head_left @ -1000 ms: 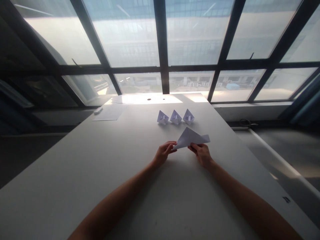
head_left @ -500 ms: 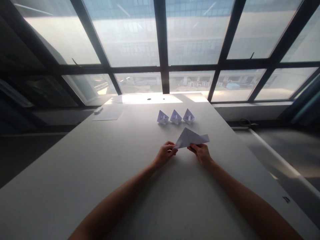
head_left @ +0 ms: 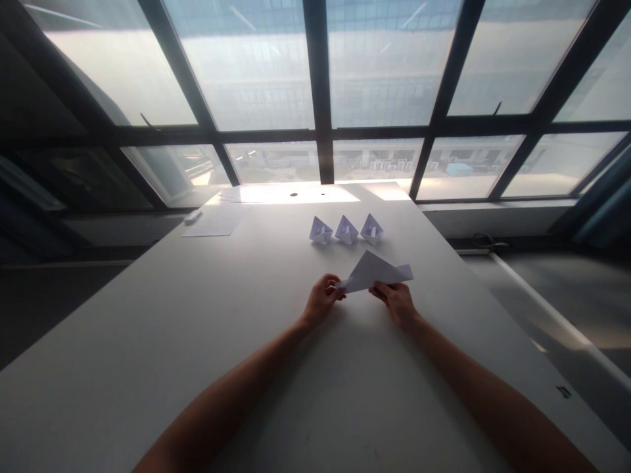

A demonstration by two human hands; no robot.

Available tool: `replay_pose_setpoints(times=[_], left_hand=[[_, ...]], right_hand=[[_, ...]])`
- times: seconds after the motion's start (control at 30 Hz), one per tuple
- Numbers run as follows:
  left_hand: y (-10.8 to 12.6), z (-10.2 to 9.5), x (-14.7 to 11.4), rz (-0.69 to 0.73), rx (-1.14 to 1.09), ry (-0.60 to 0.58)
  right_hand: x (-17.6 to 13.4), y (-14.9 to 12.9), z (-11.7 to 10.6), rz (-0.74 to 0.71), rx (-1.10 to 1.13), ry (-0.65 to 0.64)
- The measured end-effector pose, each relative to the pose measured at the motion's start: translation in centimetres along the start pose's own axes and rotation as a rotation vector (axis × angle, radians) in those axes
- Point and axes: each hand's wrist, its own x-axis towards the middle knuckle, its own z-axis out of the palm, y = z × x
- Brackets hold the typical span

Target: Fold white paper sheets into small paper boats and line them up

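A folded sheet of white paper (head_left: 371,270), with a triangular peak and a strip sticking out at each lower corner, is held just above the table. My left hand (head_left: 322,299) pinches the strip at its left corner between thumb and fingers. Around the middle of the lower edge, my right hand (head_left: 395,302) grips the paper, thumb on the near face and the other fingers partly hidden behind. Beyond the paper stand three folded paper boats in a row: a left one (head_left: 321,231), a middle one (head_left: 346,230) and a right one (head_left: 371,230).
The white table (head_left: 221,315) reaches to the windows. Flat paper sheets (head_left: 211,222) lie at its far left, with a small white object (head_left: 192,217) beside them. Two dark holes (head_left: 294,194) mark the far end. A small dark patch (head_left: 563,392) is near the right edge.
My left hand has shifted slightly left and up, and the paper's left strip now sticks out to the side. The right hand keeps its grip, nearly still. The boats have not moved.
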Motion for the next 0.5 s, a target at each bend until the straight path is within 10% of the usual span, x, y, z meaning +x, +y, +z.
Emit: replay_pose_setpoints(times=[0.5], left_hand=[[0.64,-0.52,0.14,-0.064,-0.115,-0.022]], right_hand=[[0.17,0.13,-0.10,-0.006,0.014,0.002]])
